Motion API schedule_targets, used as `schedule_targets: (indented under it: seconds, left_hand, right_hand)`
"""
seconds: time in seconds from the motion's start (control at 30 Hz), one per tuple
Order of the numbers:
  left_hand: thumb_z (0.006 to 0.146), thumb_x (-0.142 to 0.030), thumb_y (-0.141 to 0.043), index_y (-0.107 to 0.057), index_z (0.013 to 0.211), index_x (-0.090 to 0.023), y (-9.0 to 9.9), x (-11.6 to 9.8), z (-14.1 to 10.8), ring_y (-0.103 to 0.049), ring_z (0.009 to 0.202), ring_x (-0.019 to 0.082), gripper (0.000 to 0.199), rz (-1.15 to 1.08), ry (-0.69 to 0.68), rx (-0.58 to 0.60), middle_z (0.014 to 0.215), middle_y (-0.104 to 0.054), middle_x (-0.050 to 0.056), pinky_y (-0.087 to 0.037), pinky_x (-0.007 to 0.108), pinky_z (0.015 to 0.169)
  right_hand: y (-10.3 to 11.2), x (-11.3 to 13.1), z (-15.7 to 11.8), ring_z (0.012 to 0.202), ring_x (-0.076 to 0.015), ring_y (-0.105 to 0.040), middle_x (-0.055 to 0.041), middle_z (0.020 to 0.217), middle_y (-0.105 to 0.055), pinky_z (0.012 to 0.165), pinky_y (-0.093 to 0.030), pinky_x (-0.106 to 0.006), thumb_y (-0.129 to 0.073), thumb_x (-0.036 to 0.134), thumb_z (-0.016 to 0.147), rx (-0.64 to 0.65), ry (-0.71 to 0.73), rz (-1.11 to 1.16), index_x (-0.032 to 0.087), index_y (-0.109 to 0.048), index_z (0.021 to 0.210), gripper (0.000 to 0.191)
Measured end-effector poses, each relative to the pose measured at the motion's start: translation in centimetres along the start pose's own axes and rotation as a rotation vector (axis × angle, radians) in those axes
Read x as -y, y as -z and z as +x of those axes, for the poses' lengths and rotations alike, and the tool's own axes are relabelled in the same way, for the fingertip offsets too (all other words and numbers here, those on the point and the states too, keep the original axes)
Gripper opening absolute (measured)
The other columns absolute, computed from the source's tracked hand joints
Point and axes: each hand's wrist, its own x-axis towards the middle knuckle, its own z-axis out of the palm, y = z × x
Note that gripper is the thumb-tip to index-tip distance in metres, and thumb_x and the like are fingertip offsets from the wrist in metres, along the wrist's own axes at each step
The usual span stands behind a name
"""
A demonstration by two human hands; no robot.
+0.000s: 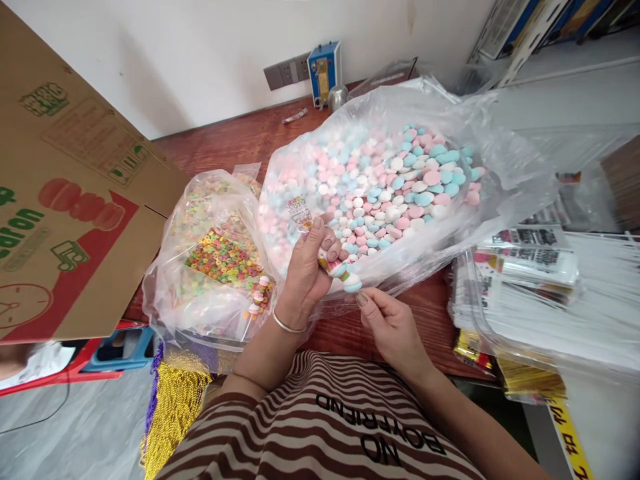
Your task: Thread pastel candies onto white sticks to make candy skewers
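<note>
My left hand (313,260) is wrapped round a string of candies (337,269) with blue, white and pink pieces at its lower end. A small printed packet (299,211) sticks out above that hand. Close to the lowest candy, my right hand (393,327) has its thumb and finger pinched together; whatever is between them is too small to make out. Behind both hands lies a big clear bag of pink, white and blue candies (400,193). To its left is a clear bag of small colourful rings (225,257), with another candy string (258,297) on it.
A tall cardboard box (75,173) stands at the left. Stacks of white plastic wrappers (540,267) lie at the right. A blue device (324,72) and a metal cup (338,98) stand by the wall. Gold fringe (175,407) hangs at the table's front edge.
</note>
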Motion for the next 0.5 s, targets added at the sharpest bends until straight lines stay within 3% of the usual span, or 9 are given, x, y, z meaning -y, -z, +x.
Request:
schedule_targets:
  seconds: [0.07, 0.13, 0.23, 0.3, 0.37, 0.5]
  left_hand:
    - [0.094, -0.034, -0.068, -0.061, 0.09, -0.017, -0.5, 0.7, -0.2, -0.04, 0.045, 0.003, 0.019, -0.058, -0.017, -0.097, 0.058, -0.037, -0.01, -0.043, 0.016, 0.052]
    - [0.096, -0.039, -0.065, -0.059, 0.089, -0.018, -0.8, 1.4, -0.4, -0.04, 0.046, 0.003, 0.023, -0.075, -0.04, -0.164, 0.06, -0.037, -0.009, -0.045, 0.016, 0.054]
    - [0.096, -0.045, -0.063, -0.058, 0.091, -0.019, -1.1, 2.2, -0.8, -0.04, 0.046, 0.003, 0.028, -0.039, -0.079, -0.177, 0.062, -0.039, -0.008, -0.045, 0.017, 0.054]
    - [0.095, -0.05, -0.063, -0.058, 0.093, -0.019, -1.2, 2.6, -1.2, -0.04, 0.047, 0.004, 0.031, -0.004, -0.083, -0.148, 0.063, -0.04, -0.008, -0.044, 0.017, 0.053]
    - [0.093, -0.054, -0.063, -0.059, 0.094, -0.02, -1.2, 3.0, -1.6, -0.041, 0.047, 0.004, 0.034, 0.021, -0.074, -0.105, 0.064, -0.041, -0.008, -0.043, 0.017, 0.053]
    - [0.095, -0.056, -0.057, -0.059, 0.096, -0.021, -0.7, 3.2, -1.7, -0.045, 0.051, 0.005, 0.035, 0.032, -0.057, -0.06, 0.065, -0.045, -0.006, -0.048, 0.019, 0.061]
  right_hand:
    - [-0.1, -0.1, -0.1, 0.055, -0.0117, -0.055, -0.0026, 0.069, -0.068, 0.056, -0.039, -0.027, -0.051, 0.026, 0.102, -0.133, 0.314, -0.425, 0.015, -0.071, 0.1, 0.023]
    - [-0.1, -0.2, 0.0, 0.055, -0.0129, -0.057, -0.0035, 0.067, -0.069, 0.058, -0.038, -0.029, -0.055, 0.017, 0.1, -0.216, 0.583, -0.758, 0.011, -0.07, 0.109, 0.019]
    - [-0.1, -0.2, 0.1, 0.05, -0.0135, -0.052, -0.0008, 0.057, -0.063, 0.056, -0.036, -0.032, -0.057, 0.012, 0.098, -0.237, 0.758, -0.994, 0.006, -0.067, 0.116, 0.021]
    - [-0.2, 0.0, 0.2, 0.05, -0.0135, -0.052, -0.0013, 0.058, -0.064, 0.056, -0.036, -0.032, -0.056, 0.012, 0.098, -0.237, 0.757, -1.0, 0.006, -0.067, 0.114, 0.02]
    - [-0.4, 0.3, 0.2, 0.052, -0.013, -0.053, -0.002, 0.061, -0.065, 0.057, -0.036, -0.03, -0.054, 0.013, 0.099, -0.22, 0.666, -0.897, 0.009, -0.069, 0.106, 0.017]
    - [-0.2, 1.3, 0.5, 0.056, -0.0117, -0.052, 0.0007, 0.064, -0.06, 0.056, -0.037, -0.025, -0.049, 0.026, 0.103, -0.12, 0.221, -0.378, 0.017, -0.066, 0.085, 0.027]
